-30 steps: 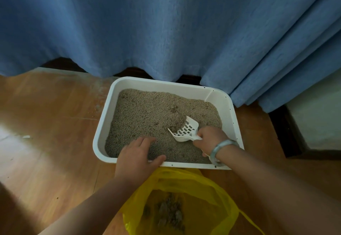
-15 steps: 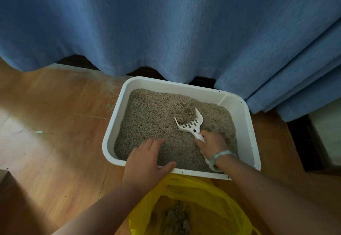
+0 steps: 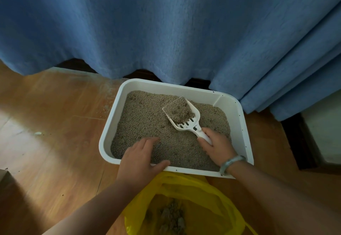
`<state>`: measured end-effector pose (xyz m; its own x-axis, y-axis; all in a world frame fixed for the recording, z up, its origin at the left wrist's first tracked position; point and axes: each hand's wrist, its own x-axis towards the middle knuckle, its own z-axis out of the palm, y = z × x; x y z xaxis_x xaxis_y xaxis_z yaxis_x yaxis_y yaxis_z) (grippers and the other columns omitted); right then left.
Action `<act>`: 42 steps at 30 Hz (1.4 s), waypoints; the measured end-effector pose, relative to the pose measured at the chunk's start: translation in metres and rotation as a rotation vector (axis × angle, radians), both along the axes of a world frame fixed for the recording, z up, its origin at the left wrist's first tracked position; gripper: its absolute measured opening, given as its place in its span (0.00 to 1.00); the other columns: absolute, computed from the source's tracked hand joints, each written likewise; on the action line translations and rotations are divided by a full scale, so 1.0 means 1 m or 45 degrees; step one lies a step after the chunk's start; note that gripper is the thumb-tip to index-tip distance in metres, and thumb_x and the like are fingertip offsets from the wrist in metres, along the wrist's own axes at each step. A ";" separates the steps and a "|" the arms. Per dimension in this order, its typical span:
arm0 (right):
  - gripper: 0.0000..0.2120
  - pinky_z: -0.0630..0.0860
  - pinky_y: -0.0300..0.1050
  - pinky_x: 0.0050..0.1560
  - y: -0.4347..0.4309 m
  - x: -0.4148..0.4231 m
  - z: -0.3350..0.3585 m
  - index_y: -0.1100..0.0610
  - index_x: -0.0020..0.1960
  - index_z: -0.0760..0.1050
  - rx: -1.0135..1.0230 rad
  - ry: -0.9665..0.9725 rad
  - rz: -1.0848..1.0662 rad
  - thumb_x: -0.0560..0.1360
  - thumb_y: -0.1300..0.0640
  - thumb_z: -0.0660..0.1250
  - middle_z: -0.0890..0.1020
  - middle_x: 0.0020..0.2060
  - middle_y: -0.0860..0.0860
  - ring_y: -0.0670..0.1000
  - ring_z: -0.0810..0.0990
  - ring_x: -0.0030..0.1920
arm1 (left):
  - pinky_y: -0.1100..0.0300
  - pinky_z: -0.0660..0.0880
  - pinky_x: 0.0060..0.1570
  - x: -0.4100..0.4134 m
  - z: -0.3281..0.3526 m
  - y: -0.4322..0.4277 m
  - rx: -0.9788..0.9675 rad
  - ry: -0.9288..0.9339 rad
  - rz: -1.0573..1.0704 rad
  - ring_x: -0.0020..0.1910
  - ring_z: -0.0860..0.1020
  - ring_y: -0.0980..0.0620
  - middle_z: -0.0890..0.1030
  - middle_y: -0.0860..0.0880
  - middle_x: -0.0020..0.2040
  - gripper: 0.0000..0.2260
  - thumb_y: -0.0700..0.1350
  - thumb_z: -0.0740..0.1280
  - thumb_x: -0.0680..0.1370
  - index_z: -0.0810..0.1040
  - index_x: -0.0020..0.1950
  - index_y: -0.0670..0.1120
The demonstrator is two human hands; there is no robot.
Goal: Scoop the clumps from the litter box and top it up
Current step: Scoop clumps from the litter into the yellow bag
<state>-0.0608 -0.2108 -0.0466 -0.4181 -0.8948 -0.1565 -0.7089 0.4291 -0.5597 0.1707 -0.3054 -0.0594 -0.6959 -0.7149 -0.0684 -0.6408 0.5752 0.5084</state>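
A white litter box (image 3: 110, 126) filled with grey-brown litter sits on the wooden floor against a blue curtain. My right hand (image 3: 218, 147) grips the handle of a white slotted scoop (image 3: 191, 126), whose blade is raised over the litter and heaped with a clump and loose grains (image 3: 180, 110). My left hand (image 3: 138, 159) rests on the box's near rim, fingers flat on the litter, thumb along the outside of the rim. A yellow plastic bag (image 3: 199, 194) lies open just in front of the box, with dark clumps inside.
The blue curtain (image 3: 166, 28) hangs right behind the box and over its far rim. Wooden floor (image 3: 55, 124) stretches to the left, with a few spilled grains and a small white scrap. A pale wall or cabinet edge (image 3: 324, 124) stands at the right.
The scoop has been pushed forward through the litter and lifted, now carrying a heap with a clump. My left hand stays on the near rim. The camera has shifted a little.
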 end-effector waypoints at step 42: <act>0.09 0.78 0.53 0.42 0.048 -0.006 0.032 0.46 0.56 0.74 0.138 -0.080 0.039 0.76 0.50 0.63 0.80 0.39 0.47 0.47 0.80 0.36 | 0.50 0.50 0.71 0.025 0.010 0.000 -0.126 -0.147 0.272 0.71 0.62 0.52 0.68 0.53 0.70 0.31 0.65 0.62 0.73 0.63 0.72 0.53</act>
<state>-0.0667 -0.1630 -0.0150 -0.3769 -0.8836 -0.2777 -0.6879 0.4678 -0.5549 0.1953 -0.3052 -0.0496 -0.5204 -0.8518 -0.0606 -0.8033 0.4643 0.3730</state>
